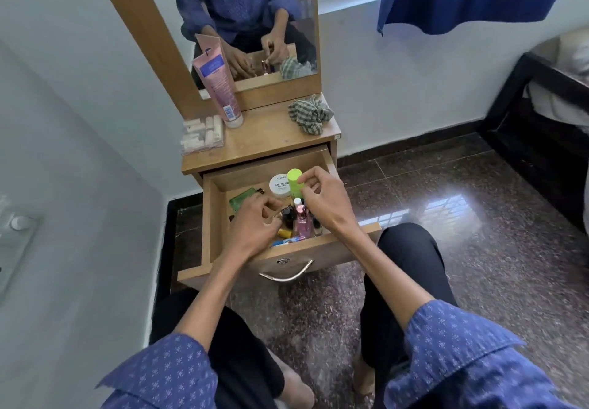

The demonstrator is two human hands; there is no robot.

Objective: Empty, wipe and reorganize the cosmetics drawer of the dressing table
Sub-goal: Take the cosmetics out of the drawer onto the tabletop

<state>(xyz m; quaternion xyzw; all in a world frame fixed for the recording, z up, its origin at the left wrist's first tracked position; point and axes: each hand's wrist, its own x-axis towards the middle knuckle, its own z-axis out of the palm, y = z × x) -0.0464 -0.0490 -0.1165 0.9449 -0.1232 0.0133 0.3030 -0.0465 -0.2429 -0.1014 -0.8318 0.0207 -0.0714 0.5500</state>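
The dressing table's wooden drawer (288,250) is pulled open in front of me. Inside stand a lime-green bottle (294,179), a white nail-polish jar (279,185), a flat green case (242,199), a pink bottle (301,225), small dark bottles and a yellow tube (284,233). My right hand (323,199) reaches into the drawer, and its index finger and thumb pinch the green bottle's side. My left hand (255,228) hovers with curled fingers over the small bottles at the drawer's front left; whether it holds one is hidden.
On the tabletop (271,136) lie a crumpled checked cloth (310,115), a pink tube (220,83) leaning on the mirror and a clear box of white sticks (202,134). A wall stands close at left, a dark bed frame (529,115) at right.
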